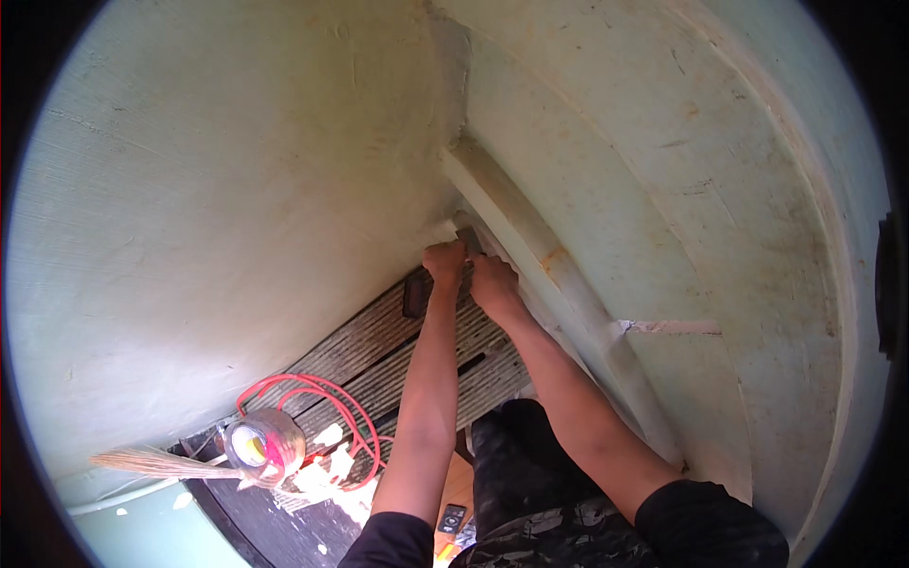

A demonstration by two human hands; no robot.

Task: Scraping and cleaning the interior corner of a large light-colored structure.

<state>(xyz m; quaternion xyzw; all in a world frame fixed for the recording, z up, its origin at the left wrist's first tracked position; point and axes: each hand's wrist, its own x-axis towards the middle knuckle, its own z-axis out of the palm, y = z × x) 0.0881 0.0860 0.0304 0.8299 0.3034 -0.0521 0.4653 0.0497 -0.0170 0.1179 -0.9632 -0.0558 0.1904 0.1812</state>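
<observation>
Both my arms reach forward to the corner where the pale green curved wall (237, 189) meets a raised pale rib (540, 246). My left hand (445, 262) is curled shut near the corner. My right hand (492, 281) sits just beside it, and a small grey tool (470, 239) pokes up between the two hands against a whitish patch of the wall. Which hand grips the tool is not clear. A dark small block (415, 293) lies on the slatted floor just left of my left wrist.
A grey slatted board floor (379, 350) runs under my arms. A red cable loop (331, 407), a roll of tape (260, 443), white scraps and a straw broom (151, 462) lie at lower left. My dark-trousered knee (516, 464) is below.
</observation>
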